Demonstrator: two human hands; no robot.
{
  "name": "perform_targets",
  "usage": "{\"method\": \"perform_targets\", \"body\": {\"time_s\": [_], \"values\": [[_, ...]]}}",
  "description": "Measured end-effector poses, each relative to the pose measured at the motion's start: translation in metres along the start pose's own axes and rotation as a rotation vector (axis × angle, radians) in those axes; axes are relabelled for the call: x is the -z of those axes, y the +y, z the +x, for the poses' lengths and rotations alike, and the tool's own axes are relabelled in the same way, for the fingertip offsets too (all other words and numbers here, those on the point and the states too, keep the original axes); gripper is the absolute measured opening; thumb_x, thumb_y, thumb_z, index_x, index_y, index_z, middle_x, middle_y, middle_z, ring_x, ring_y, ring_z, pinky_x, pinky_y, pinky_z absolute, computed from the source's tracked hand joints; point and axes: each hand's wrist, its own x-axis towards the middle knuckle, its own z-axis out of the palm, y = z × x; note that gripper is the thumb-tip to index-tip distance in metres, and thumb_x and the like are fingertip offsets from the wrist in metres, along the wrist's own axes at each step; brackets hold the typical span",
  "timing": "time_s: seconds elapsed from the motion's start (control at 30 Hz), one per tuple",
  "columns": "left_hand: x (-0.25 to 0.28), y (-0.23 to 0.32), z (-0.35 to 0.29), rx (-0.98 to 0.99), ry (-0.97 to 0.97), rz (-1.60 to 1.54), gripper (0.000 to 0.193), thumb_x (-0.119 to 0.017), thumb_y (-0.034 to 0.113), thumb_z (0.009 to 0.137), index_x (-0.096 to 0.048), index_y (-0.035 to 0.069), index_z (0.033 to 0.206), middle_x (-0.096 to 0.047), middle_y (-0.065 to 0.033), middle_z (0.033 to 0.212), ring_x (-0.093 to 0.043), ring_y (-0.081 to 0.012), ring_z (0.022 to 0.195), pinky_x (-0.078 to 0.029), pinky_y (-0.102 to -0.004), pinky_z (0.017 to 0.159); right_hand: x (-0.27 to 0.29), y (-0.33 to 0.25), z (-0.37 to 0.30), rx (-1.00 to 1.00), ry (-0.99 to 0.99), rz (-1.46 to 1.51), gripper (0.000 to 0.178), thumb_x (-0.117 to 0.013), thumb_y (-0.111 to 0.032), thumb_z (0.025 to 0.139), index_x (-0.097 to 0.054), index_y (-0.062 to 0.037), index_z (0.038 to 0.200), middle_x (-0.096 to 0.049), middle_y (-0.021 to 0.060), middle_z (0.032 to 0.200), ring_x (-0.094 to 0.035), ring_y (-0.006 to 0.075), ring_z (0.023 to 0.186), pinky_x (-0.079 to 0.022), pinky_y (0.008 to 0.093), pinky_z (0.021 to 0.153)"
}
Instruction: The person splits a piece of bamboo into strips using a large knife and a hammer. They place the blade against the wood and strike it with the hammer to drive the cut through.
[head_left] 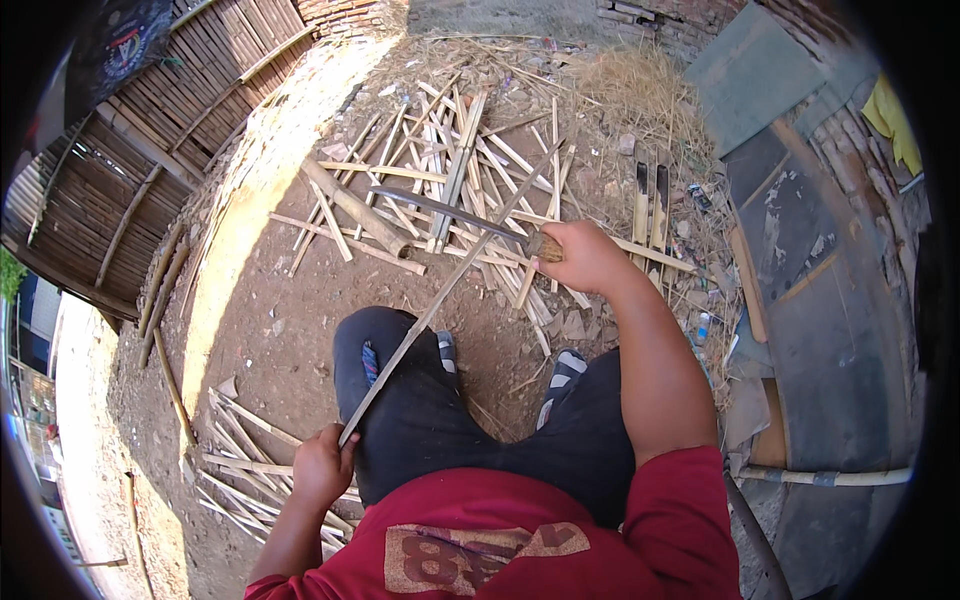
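Observation:
My left hand (318, 468) is closed around the lower end of a long, thin bamboo strip (415, 328). The strip slants across my left thigh, up and to the right, over the pile of split bamboo (463, 165). In my right hand (582, 257) is the wooden handle of a machete (455, 211), its long narrow blade pointing left. Blade and strip cross just left of the handle; whether they touch I cannot tell. Beyond my left knee lies a thick bamboo pole (357, 210), close to the blade's tip.
A second heap of bamboo strips (245, 465) lies beside my left forearm. Dark sheets and boards (835, 340) line the right side. A slatted bamboo wall (215, 70) stands at the far left, dry grass (640, 90) at the far right. Two dark-ended pieces (650, 205) rest right of the pile.

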Motion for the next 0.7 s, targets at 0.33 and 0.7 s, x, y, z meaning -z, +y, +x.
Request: {"method": "perform_targets", "body": {"time_s": [0.33,0.7], "values": [[0.024,-0.021,0.024,0.25,-0.392,-0.465,0.048,-0.061,0.047,0.104,-0.064,0.001,0.091,-0.057,-0.0037,0.065,-0.052,-0.0145,0.059,-0.044,-0.0355,0.057,-0.032,0.0,0.022,0.175,-0.2,0.111,0.036,-0.079,-0.031,0.083,-0.069,-0.0101,0.111,-0.071,0.0204,0.089,-0.07,0.0393,0.086,-0.054,0.0477,0.077],[0.01,-0.036,0.022,0.256,-0.409,-0.586,0.046,-0.063,0.048,0.103,-0.064,0.003,0.094,-0.053,0.0012,0.065,-0.045,-0.0088,0.059,-0.036,-0.0281,0.054,-0.041,-0.045,0.007,0.288,-0.095,-0.174,0.037,-0.076,-0.023,0.08,-0.071,-0.0108,0.115,-0.073,0.0186,0.095,-0.07,0.04,0.09,-0.055,0.0469,0.078]]}}
